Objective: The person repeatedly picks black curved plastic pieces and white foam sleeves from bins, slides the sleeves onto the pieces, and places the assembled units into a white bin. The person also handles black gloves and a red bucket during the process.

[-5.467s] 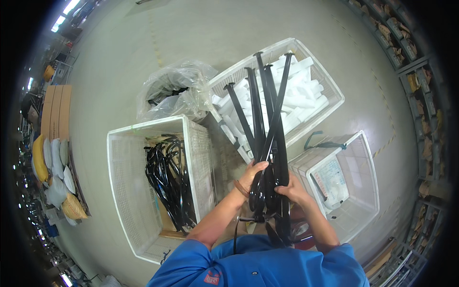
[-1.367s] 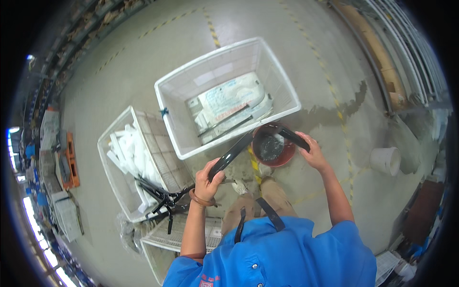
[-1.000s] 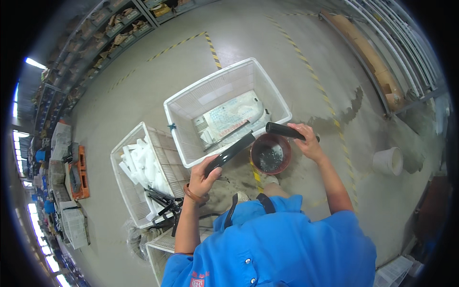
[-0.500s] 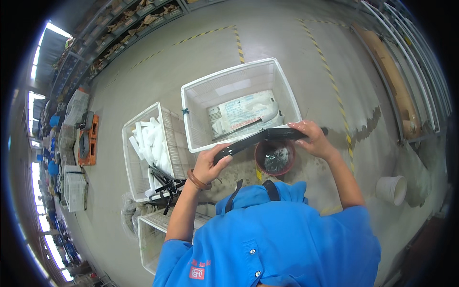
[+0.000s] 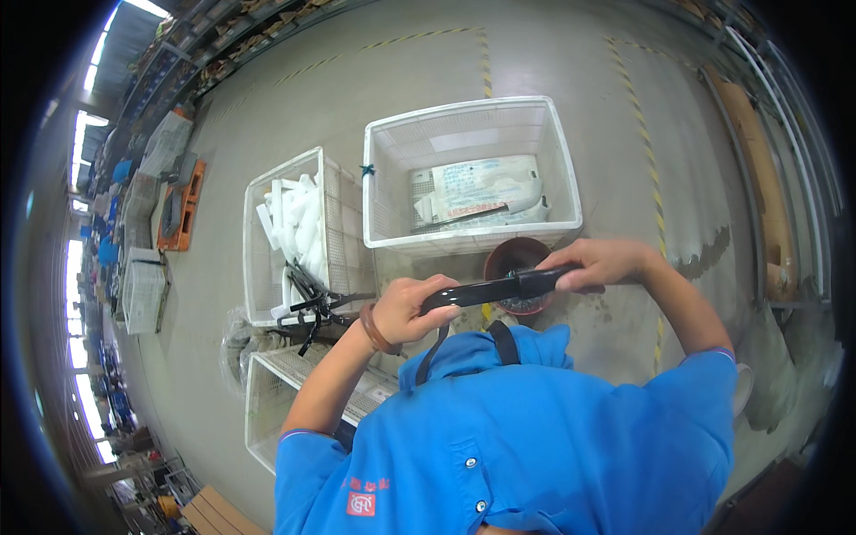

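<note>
A glossy black curved bar [image 5: 481,293] with a thicker sleeve at its right end spans the space between my hands. My left hand [image 5: 406,308], with a brown bangle at its wrist, is wrapped round the bar's left end. The fingers of my right hand [image 5: 602,267] are closed on the sleeved right end. Just beyond and below the bar sits a reddish-brown bucket [image 5: 496,259], partly hidden, with something dark and wet-looking inside. Farther out, a white mesh crate [image 5: 383,234] holds a flat printed sack [image 5: 477,183] and a white and black curved piece [image 5: 526,203].
To the left, another white crate [image 5: 251,254] holds white tubular pieces [image 5: 303,223] and black strap-like parts [image 5: 312,299]. A third crate [image 5: 256,419] stands near my left arm. An orange rack [image 5: 183,209] lies farther left. Wet patches mark the floor at right.
My hands have come closer together, and the bar appears turned, its right end now lower and farther left. The view has shifted, so the crates appear moved.
</note>
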Demonstrator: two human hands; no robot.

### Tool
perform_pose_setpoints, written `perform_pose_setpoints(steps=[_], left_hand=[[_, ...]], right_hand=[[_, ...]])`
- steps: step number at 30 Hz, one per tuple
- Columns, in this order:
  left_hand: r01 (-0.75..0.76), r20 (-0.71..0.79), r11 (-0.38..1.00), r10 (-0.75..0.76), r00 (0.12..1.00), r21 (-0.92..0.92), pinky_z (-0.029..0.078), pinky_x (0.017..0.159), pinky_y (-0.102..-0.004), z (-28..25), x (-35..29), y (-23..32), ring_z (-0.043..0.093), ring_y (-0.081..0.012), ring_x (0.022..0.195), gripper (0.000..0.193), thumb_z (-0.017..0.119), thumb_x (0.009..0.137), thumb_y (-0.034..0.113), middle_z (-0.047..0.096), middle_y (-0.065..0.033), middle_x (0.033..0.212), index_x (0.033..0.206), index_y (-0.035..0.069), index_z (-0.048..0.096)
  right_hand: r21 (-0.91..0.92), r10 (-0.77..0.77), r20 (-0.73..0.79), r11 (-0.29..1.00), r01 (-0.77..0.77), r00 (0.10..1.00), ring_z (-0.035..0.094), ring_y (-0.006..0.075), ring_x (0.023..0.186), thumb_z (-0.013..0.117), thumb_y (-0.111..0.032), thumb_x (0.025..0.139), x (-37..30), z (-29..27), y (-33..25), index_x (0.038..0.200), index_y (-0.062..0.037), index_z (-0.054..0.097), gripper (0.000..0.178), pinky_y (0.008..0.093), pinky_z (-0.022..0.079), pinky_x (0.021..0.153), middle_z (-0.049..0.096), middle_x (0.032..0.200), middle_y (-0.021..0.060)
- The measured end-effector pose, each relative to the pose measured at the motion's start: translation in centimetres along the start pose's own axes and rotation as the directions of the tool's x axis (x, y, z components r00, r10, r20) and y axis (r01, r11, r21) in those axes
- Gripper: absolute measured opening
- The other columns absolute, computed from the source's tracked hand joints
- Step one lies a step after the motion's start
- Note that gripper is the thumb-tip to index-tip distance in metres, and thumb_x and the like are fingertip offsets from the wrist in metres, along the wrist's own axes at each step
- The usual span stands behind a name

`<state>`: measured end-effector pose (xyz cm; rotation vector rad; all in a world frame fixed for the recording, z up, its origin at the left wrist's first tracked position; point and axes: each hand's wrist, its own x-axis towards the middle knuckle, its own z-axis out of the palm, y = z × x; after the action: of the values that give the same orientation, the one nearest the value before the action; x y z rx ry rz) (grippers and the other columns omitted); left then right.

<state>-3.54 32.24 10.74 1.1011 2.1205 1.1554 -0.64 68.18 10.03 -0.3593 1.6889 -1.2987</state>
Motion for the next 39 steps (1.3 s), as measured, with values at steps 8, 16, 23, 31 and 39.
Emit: perform_pose_setpoints(steps=[8,16,23,31,39], left_hand=[[0.117,-0.071,0.969,-0.104,0.992,0.216,0.047,0.062,-0.0519,4.3,1.2,-0.1,0.061,-0.0462,0.074,0.062,0.065,0.083,0.061,0.061,-0.0228,0.072,0.1,0.003,0.055],[-0.169,-0.311,0.984,0.176,0.934,0.049,0.051,0.069,-0.0388,-0.1,-1.6,0.9,0.065,-0.0255,0.078,0.068,0.08,0.079,0.036,0.065,-0.0104,0.09,0.131,0.005,0.047],[0.183,0.045,0.575,-0.246,0.968,-0.797,0.038,0.045,-0.0191,-1.4,-6.1,3.6,0.048,-0.0044,0.049,0.04,0.06,0.097,0.023,0.061,-0.0072,0.082,0.127,0.001,0.048],[0.055,-0.017,0.098,-0.617,0.787,-0.994,0.043,0.041,-0.0219,5.4,-11.1,4.9,0.055,-0.0117,0.047,0.036,0.056,0.1,0.029,0.062,-0.0152,0.103,0.124,0.005,0.044],[0.114,-0.036,0.253,-0.519,0.854,-0.961,0.033,0.035,-0.0207,4.7,-14.5,2.6,0.042,-0.004,0.038,0.019,0.058,0.099,0.02,0.048,0.0015,0.058,0.106,0.007,0.047]], right_hand=[[-0.889,-0.565,-0.343,0.453,-0.065,0.75,0.067,0.0329,0.075,0.076,-0.021,0.073,7.2,8.1,-2.8,0.098,-0.0083,0.057,0.034,0.0439,0.052,0.065,0.067,0.083,0.0113],[-0.627,-0.559,-0.352,0.736,0.255,0.751,0.061,0.0222,0.065,0.073,-0.006,0.075,5.1,3.6,-8.6,0.092,-0.0033,0.06,0.021,0.0334,0.048,0.065,0.058,0.068,0.0104],[-0.292,-0.296,-0.478,0.941,0.168,0.827,0.053,0.0078,0.066,0.075,-0.012,0.078,3.3,-1.9,-10.8,0.1,-0.0019,0.058,0.03,0.0213,0.041,0.061,0.056,0.077,0.0002],[-0.637,-0.425,-0.426,0.768,0.069,0.799,0.063,0.0437,0.088,0.066,-0.017,0.084,11.2,0.3,-3.2,0.116,-0.0047,0.054,0.037,0.046,0.05,0.077,0.065,0.089,0.0241],[0.177,0.041,0.216,0.981,-0.081,0.975,0.049,0.0101,0.041,0.082,-0.025,0.071,14.3,-3.6,-11.1,0.095,0.0034,0.054,0.047,0.0246,0.039,0.037,0.051,0.057,0.0042]])
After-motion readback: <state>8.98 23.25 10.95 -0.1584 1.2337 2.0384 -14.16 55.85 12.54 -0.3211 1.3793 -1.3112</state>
